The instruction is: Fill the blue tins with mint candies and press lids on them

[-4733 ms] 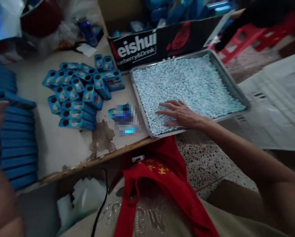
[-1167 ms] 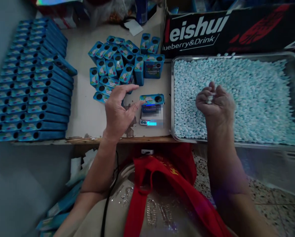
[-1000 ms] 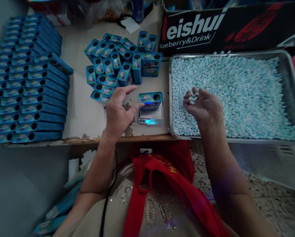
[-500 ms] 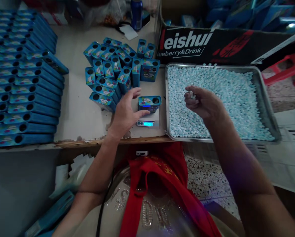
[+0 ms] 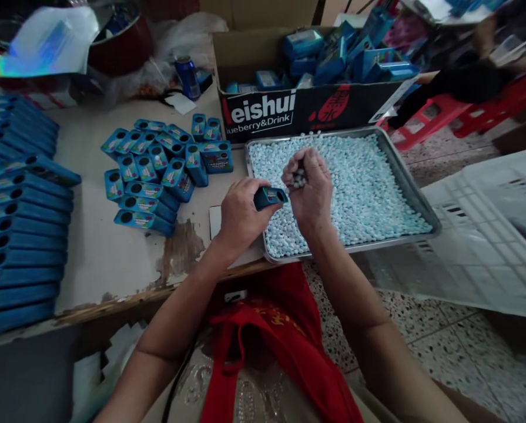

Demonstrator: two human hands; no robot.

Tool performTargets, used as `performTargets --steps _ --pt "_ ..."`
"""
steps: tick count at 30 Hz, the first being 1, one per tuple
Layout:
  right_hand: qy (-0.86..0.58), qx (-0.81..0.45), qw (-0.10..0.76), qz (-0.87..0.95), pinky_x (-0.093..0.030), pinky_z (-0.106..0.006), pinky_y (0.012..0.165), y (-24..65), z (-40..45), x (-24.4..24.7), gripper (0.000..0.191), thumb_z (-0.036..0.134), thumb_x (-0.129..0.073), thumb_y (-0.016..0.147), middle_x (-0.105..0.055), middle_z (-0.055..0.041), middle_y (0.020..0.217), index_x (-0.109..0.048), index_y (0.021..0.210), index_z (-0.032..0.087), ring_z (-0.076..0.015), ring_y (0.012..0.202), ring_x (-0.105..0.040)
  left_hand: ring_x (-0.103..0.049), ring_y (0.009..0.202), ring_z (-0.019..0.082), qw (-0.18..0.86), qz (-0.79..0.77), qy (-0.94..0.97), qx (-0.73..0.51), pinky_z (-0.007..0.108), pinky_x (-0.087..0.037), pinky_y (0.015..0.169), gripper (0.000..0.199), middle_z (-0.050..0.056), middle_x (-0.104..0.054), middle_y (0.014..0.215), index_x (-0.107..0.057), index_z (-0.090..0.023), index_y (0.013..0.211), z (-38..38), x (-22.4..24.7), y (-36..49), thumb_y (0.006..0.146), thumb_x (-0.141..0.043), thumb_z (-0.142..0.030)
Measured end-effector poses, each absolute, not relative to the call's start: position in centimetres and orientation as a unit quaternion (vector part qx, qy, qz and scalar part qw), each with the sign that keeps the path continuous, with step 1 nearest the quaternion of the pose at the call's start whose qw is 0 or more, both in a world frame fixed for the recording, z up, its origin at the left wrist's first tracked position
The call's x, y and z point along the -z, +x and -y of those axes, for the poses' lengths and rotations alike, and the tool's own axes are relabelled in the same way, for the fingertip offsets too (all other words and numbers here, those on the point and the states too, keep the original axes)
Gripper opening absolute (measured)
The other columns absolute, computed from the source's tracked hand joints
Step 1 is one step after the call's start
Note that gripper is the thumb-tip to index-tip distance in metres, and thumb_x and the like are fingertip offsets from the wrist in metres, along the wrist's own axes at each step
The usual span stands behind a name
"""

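Observation:
My left hand [image 5: 244, 211] is closed around a blue candy tin [image 5: 269, 197], tilted with its round opening toward my right hand. My right hand [image 5: 310, 188] is cupped shut over a small heap of pale blue candies [image 5: 297, 178], just right of the tin and above the metal tray [image 5: 431, 226]. Loose candies [image 5: 355, 194] of the same kind cover the tray. Partly behind my left wrist lies a flat white scale [image 5: 214, 221]. To the left, several blue tins [image 5: 150, 167] stand grouped upright on the table.
Stacked blue tins [image 5: 24, 235] fill the table's left side. Behind the tray stands a black carton [image 5: 263, 114] holding more blue packs. A blue can [image 5: 187, 78] is at the back. Red stools [image 5: 430, 120] and a white plastic crate [image 5: 487, 217] are at right, near another person.
My left hand has picked the tin up off the scale and brought it to the tray's edge. My right hand has moved left toward it with candies. The view has turned right.

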State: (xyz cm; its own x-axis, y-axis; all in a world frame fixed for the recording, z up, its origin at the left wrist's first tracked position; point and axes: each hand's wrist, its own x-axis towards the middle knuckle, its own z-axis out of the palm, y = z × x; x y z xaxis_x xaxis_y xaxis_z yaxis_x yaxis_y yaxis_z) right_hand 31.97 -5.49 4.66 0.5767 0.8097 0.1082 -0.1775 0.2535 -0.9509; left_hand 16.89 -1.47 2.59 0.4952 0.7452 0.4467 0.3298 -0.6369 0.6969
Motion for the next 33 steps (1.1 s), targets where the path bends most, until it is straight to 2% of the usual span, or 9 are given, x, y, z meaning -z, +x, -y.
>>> performTargets --steps 4,7,12,18,22,25,28,30,33 --pt "-0.553 -0.361 0.687 0.304 -0.052 -0.04 0.074 31.9 5.8 -3.6 0.04 0.074 -0.053 0.104 -0.052 -0.0056 0.089 -0.064 0.111 0.036 -0.0263 0.088 -0.057 -0.076 0.11 0.031 0.269 -0.318 0.826 -0.38 0.046 -0.062 0.1 0.043 0.006 -0.081 0.11 -0.077 -0.026 0.109 1.4 -2.8 17.9 0.076 -0.105 -0.025" --pt "-0.516 -0.407 0.69 0.303 -0.051 -0.041 0.07 33.0 5.6 -2.6 0.049 0.08 -0.052 0.105 -0.052 -0.0053 0.085 -0.068 0.126 0.039 -0.0266 0.086 -0.058 -0.077 0.107 0.029 0.296 -0.325 0.81 -0.389 0.044 -0.063 0.098 0.044 0.006 -0.082 0.111 -0.078 -0.026 0.109 1.5 -2.6 18.2 0.076 -0.106 -0.025" --pt "-0.507 -0.378 0.71 0.309 -0.053 -0.037 0.067 36.4 5.5 -2.0 0.041 0.076 -0.056 0.105 -0.047 -0.0012 0.077 -0.07 0.114 0.038 -0.0228 0.076 -0.056 -0.079 0.1 0.025 0.401 -0.341 0.751 -0.399 0.039 -0.065 0.093 0.043 0.004 -0.083 0.111 -0.078 -0.026 0.113 1.2 -0.8 18.6 0.078 -0.104 -0.027" --pt "-0.495 -0.404 0.738 0.218 -0.06 -0.035 0.068 41.6 6.6 0.5 0.023 0.042 -0.079 0.094 -0.049 0.001 0.078 -0.058 0.091 0.032 -0.0199 0.076 -0.059 -0.08 0.091 0.021 0.515 -0.333 0.672 -0.415 0.032 -0.068 0.085 0.045 0.002 -0.081 0.106 -0.075 -0.024 0.118 0.0 0.0 14.6 0.081 -0.099 -0.033" --pt "-0.56 -0.464 0.678 0.101 -0.069 -0.034 0.075 41.1 8.2 2.6 0.031 0.01 -0.08 0.074 -0.062 -0.0029 0.088 -0.06 0.088 0.029 -0.0187 0.082 -0.067 -0.08 0.093 0.022 0.503 -0.377 0.662 -0.408 0.032 -0.067 0.084 0.044 0.003 -0.081 0.106 -0.076 -0.023 0.117 0.2 -0.3 9.1 0.081 -0.098 -0.038" --pt "-0.593 -0.523 0.607 0.082 -0.071 -0.031 0.076 39.6 9.2 2.4 0.038 -0.001 -0.079 0.067 -0.071 -0.0084 0.094 -0.069 0.093 0.025 -0.0204 0.087 -0.073 -0.079 0.091 0.021 0.492 -0.401 0.661 -0.399 0.031 -0.066 0.082 0.044 0.003 -0.08 0.104 -0.075 -0.022 0.114 0.6 0.7 6.6 0.079 -0.098 -0.035" --pt "-0.617 -0.574 0.528 0.11 -0.071 -0.029 0.072 38.7 9.7 1.2 0.03 0.003 -0.083 0.076 -0.079 -0.0119 0.096 -0.075 0.098 0.021 -0.0215 0.087 -0.076 -0.078 0.092 0.021 0.488 -0.406 0.662 -0.4 0.032 -0.067 0.084 0.047 0.003 -0.079 0.105 -0.073 -0.021 0.117 0.8 2.3 5.7 0.08 -0.098 -0.036" --pt "-0.633 -0.575 0.497 0.145 -0.068 -0.026 0.064 38.8 9.9 0.4 0.019 0.01 -0.085 0.084 -0.081 -0.0117 0.092 -0.077 0.098 0.02 -0.0193 0.078 -0.075 -0.079 0.106 0.024 0.462 -0.398 0.676 -0.413 0.036 -0.067 0.095 0.053 0.006 -0.079 0.117 -0.072 -0.022 0.123 0.9 2.6 5.3 0.08 -0.099 -0.035" --pt "-0.662 -0.567 0.422 0.249 -0.048 -0.02 0.043 39.5 10.2 -0.2 0.019 0.027 -0.095 0.086 -0.078 -0.0093 0.076 -0.078 0.088 0.018 -0.0117 0.054 -0.059 -0.074 0.127 0.027 0.404 -0.388 0.712 -0.423 0.042 -0.062 0.112 0.05 0.009 -0.077 0.131 -0.074 -0.025 0.128 0.7 1.5 4.3 0.085 -0.097 -0.035"
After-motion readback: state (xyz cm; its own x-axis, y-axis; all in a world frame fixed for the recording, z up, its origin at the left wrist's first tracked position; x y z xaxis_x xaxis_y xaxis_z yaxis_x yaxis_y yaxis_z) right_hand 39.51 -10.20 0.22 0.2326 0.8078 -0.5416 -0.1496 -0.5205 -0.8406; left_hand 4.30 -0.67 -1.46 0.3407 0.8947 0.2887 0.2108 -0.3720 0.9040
